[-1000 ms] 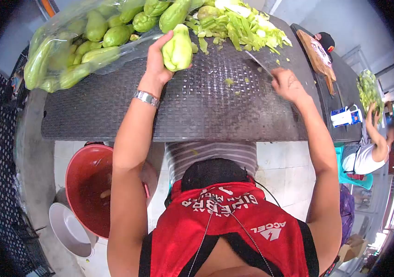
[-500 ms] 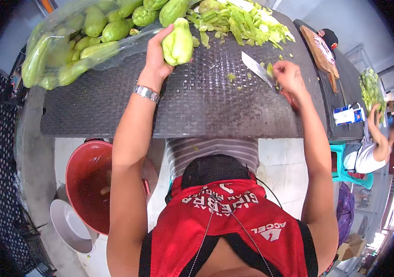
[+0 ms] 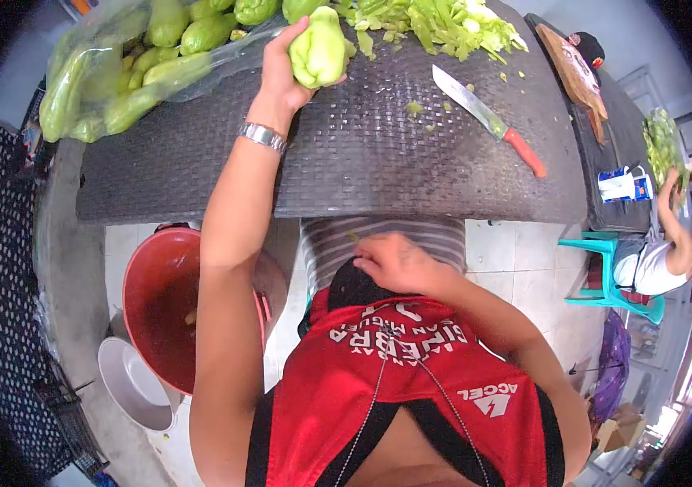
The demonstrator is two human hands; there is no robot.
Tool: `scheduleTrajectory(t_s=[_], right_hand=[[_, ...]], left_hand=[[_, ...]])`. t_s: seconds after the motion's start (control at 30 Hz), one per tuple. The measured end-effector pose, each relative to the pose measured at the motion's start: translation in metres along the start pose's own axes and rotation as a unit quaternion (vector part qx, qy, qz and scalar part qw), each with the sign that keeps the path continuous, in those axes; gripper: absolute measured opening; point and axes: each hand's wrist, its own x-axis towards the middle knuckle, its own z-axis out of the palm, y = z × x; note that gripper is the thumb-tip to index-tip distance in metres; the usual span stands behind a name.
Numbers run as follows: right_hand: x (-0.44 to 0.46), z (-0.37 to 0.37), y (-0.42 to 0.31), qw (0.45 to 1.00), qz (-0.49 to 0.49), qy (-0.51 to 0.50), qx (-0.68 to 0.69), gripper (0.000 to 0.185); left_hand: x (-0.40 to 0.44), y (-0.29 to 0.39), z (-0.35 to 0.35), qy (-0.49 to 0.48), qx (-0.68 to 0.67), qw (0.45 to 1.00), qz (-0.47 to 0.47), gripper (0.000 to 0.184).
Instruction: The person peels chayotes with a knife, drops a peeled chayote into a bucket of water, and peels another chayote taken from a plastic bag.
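Observation:
My left hand [image 3: 285,77] is wrapped round a peeled pale green chayote [image 3: 318,49] above the dark woven table [image 3: 346,174]. A knife [image 3: 488,120] with a red handle lies on the table, its blade pointing to the far left. My right hand [image 3: 393,261] is below the table's near edge, over my lap, its fingers pinched around a small green scrap [image 3: 353,237]. Green peelings [image 3: 443,26] are heaped at the table's far side. Unpeeled chayotes [image 3: 207,34] lie in a clear plastic bag [image 3: 232,61] at the far left.
Below the table at left stand a red bucket [image 3: 136,325] and a white basin [image 3: 122,390]. To the right are a wooden board [image 3: 575,77], a blue-and-white container [image 3: 624,185], a teal chair [image 3: 605,268] and a person [image 3: 658,264] handling a bag of greens.
The knife has left my right hand and now rests on the table. My right hand has moved down and left to my lap. The left hand still holds the chayote.

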Motion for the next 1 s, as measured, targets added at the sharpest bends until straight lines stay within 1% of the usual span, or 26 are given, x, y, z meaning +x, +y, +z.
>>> scheduleTrajectory(t_s=[0.07,0.13,0.17,0.2,0.3,0.33,0.4,0.47,0.5,0.57,0.63,0.67,0.77,0.83,0.87,0.9,0.93,0.97,1.0], right_hand=[[0.024,0.055,0.05,0.987,0.062,0.048,-0.137,0.037],[0.053,0.077,0.083,0.983,0.11,-0.04,-0.145,0.044],[0.07,0.075,0.09,0.977,0.131,-0.082,-0.15,0.048],[0.081,0.059,0.076,0.966,0.136,-0.152,-0.159,0.054],[0.08,0.052,0.074,0.975,0.145,-0.132,-0.102,0.054],[0.084,0.047,0.08,0.969,0.161,-0.176,-0.058,0.05],[0.085,0.064,0.129,0.953,0.198,-0.206,0.102,0.041],[0.077,0.073,0.143,0.964,0.208,-0.132,0.101,0.031],[0.063,0.078,0.135,0.979,0.197,-0.043,0.02,0.026],[0.046,0.076,0.114,0.986,0.15,0.036,-0.056,0.017],[0.033,0.058,0.084,0.995,0.083,0.011,-0.048,0.011],[0.03,0.041,0.06,0.997,0.03,0.043,-0.051,0.01],[0.019,-0.006,-0.004,0.997,-0.043,-0.049,0.027,0.009],[0.015,-0.05,-0.037,0.979,-0.086,-0.109,0.151,0.01],[0.014,-0.066,-0.04,0.962,-0.106,-0.138,0.211,0.011],[0.014,-0.069,-0.026,0.916,-0.098,-0.032,0.386,0.011],[0.022,-0.081,-0.018,0.841,-0.05,0.125,0.524,0.021],[0.028,-0.101,-0.013,0.847,-0.028,0.265,0.46,0.029],[0.033,-0.122,-0.012,0.833,-0.007,0.399,0.384,0.038]], left_hand=[[-0.003,0.001,0.004,0.001,-0.007,1.0,-0.014,0.056],[-0.005,0.001,0.004,-0.018,-0.033,0.999,-0.027,0.058],[-0.004,0.002,0.002,-0.027,-0.045,0.998,-0.031,0.06],[-0.005,0.003,0.003,-0.035,-0.043,0.998,-0.025,0.06],[-0.005,0.002,0.0,-0.034,-0.079,0.996,-0.029,0.061],[-0.005,0.002,0.001,-0.018,-0.098,0.995,-0.024,0.06],[-0.004,0.003,0.003,0.001,-0.134,0.991,0.004,0.059],[-0.004,0.004,0.003,0.018,-0.146,0.989,0.019,0.058],[-0.004,0.005,0.002,0.024,-0.14,0.99,0.02,0.057],[-0.005,0.008,-0.001,0.022,-0.13,0.991,0.017,0.056],[-0.007,0.009,-0.004,0.006,-0.127,0.992,0.011,0.055],[-0.008,0.01,0.0,0.014,-0.124,0.992,0.021,0.054],[-0.014,0.012,0.008,0.028,-0.13,0.991,0.023,0.054],[-0.006,0.009,-0.003,-0.006,-0.148,0.989,0.025,0.055],[-0.002,0.007,-0.007,-0.024,-0.157,0.987,0.025,0.055],[-0.001,0.007,-0.007,-0.032,-0.157,0.987,0.029,0.055],[-0.001,0.007,-0.007,-0.039,-0.157,0.986,0.032,0.055],[-0.001,0.005,-0.007,-0.045,-0.157,0.986,0.035,0.056],[-0.003,0.003,-0.006,-0.045,-0.156,0.986,0.03,0.056]])
